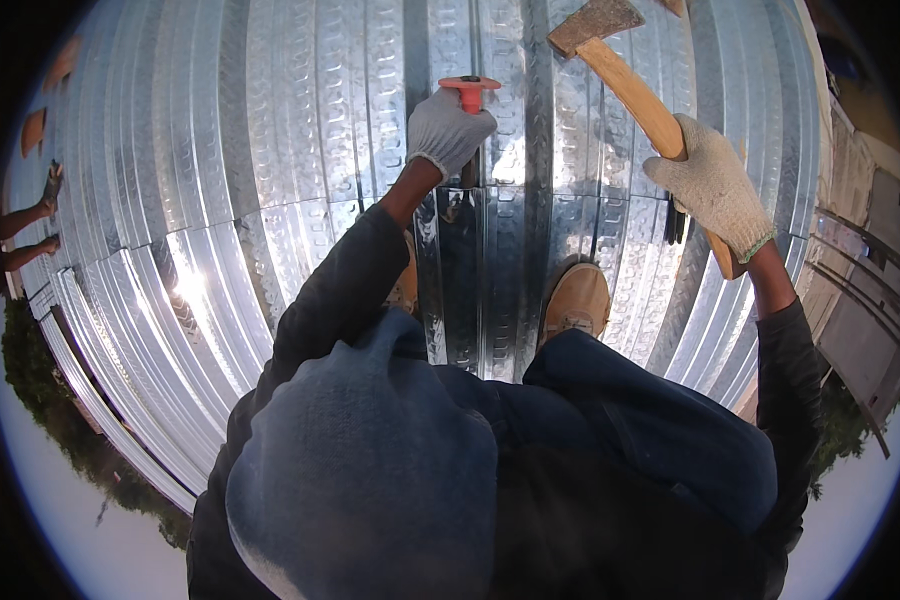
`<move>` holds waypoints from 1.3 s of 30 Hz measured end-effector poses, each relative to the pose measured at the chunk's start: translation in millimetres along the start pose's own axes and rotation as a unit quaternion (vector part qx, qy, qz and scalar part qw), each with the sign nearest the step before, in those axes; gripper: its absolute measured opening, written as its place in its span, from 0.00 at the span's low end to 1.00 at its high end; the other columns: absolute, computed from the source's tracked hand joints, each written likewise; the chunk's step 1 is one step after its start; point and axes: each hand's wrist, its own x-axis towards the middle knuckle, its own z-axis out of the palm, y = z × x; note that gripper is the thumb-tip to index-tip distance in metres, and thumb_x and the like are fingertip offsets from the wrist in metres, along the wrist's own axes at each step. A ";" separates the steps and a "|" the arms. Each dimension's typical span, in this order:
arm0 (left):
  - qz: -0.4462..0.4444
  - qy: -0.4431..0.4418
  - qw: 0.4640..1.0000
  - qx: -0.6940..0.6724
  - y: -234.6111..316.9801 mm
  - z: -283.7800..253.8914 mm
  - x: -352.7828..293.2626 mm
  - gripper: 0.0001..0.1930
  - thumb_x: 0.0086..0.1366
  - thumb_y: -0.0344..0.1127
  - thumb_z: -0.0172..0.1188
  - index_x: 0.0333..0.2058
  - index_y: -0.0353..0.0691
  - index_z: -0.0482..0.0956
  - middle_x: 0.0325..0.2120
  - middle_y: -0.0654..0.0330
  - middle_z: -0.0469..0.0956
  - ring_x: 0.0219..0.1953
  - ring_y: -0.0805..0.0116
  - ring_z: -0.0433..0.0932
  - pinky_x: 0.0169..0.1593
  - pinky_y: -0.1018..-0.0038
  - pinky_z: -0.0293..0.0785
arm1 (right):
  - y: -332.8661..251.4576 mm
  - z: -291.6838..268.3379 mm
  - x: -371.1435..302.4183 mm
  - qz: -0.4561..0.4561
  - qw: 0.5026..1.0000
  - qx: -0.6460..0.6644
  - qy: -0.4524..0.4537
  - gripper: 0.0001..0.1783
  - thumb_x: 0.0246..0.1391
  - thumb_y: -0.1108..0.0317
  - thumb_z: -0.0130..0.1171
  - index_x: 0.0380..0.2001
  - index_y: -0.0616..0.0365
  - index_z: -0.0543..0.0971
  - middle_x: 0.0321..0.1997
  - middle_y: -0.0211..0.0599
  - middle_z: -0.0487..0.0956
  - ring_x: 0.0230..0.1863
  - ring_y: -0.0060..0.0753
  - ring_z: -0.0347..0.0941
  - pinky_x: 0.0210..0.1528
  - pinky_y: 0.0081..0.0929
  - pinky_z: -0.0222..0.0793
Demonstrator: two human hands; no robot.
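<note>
My left hand point(452, 132), in a grey knit glove, is closed around the red grip of a chisel with a round hand guard point(470, 82). The chisel stands roughly upright over a groove of the ribbed metal decking point(350, 110); where its tip meets the sheet is hidden. Off to the right, my right hand point(715, 190), in a pale knit glove, grips the wooden handle of a hatchet point(638, 98). Its rusty head is raised beyond my hands, to the right of the chisel, not touching it. Just below the right hand lie some dark short rods point(674, 224).
My tan shoes point(578, 298) stand on the decking, near a seam between sheets. At the far left are another person's feet point(46, 212) and orange-brown blocks point(33, 132). Grey panels and poles point(870, 250) lie beyond the right edge, with trees at both sides.
</note>
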 end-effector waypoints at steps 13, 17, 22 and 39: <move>-0.062 -0.044 0.997 0.004 -13.3 12.8 17.2 0.19 0.54 0.47 0.68 0.38 0.38 0.89 0.32 0.44 0.88 0.39 0.40 0.88 0.44 0.55 0.85 | 25.0 27.3 16.6 0.032 0.996 0.088 -0.012 0.26 0.61 0.56 0.70 0.52 0.69 0.83 0.29 0.38 0.82 0.25 0.26 0.80 0.32 0.29 0.80; -0.043 -0.027 0.997 -0.055 -21.6 9.0 10.5 0.18 0.56 0.46 0.67 0.37 0.38 0.89 0.29 0.46 0.87 0.36 0.42 0.89 0.42 0.56 0.85 | 21.4 35.6 8.4 0.033 0.995 0.093 -0.023 0.25 0.61 0.58 0.71 0.50 0.70 0.82 0.28 0.36 0.80 0.23 0.25 0.79 0.30 0.29 0.78; -0.038 -0.012 0.999 -0.022 -12.9 8.6 4.4 0.17 0.57 0.45 0.67 0.36 0.36 0.88 0.27 0.48 0.87 0.34 0.48 0.89 0.41 0.58 0.84 | 33.5 33.1 -0.1 0.034 0.996 0.067 -0.039 0.24 0.60 0.60 0.71 0.50 0.70 0.81 0.26 0.31 0.77 0.21 0.21 0.76 0.25 0.27 0.75; -0.044 0.044 0.996 -0.057 -20.3 21.2 -9.2 0.15 0.62 0.40 0.64 0.47 0.46 0.85 0.41 0.50 0.87 0.43 0.43 0.87 0.50 0.52 0.82 | 29.6 58.6 30.8 -0.028 0.976 0.217 -0.010 0.14 0.57 0.71 0.70 0.41 0.66 0.78 0.25 0.32 0.76 0.20 0.21 0.73 0.21 0.27 0.67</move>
